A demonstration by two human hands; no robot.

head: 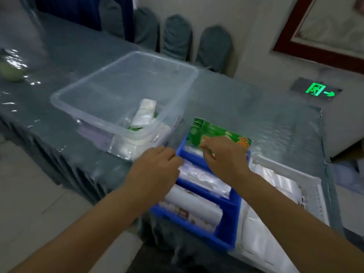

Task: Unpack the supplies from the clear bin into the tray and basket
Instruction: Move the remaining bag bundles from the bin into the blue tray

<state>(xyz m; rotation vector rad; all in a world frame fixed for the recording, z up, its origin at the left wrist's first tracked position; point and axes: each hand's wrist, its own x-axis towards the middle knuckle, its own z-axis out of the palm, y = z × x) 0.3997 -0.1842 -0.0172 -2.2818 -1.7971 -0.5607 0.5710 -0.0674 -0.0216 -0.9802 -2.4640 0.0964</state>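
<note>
The clear bin (82, 103) stands at the table's middle with a few white and green packets (144, 113) in its near corner. To its right is the blue divided tray (229, 223), holding white packets in its compartments. My right hand (224, 156) pinches a green packet with orange print (212, 133) at the tray's far end. My left hand (157, 166) rests on the tray's left rim with curled fingers; whether it holds anything is hidden. The white basket (313, 194) sits right of the tray with white bags inside.
The table has a grey-blue cloth under clear plastic. A pale green round object (10, 72) lies at far left. Covered chairs (177, 36) line the far side. A lit green exit sign (317, 90) is on the wall at right.
</note>
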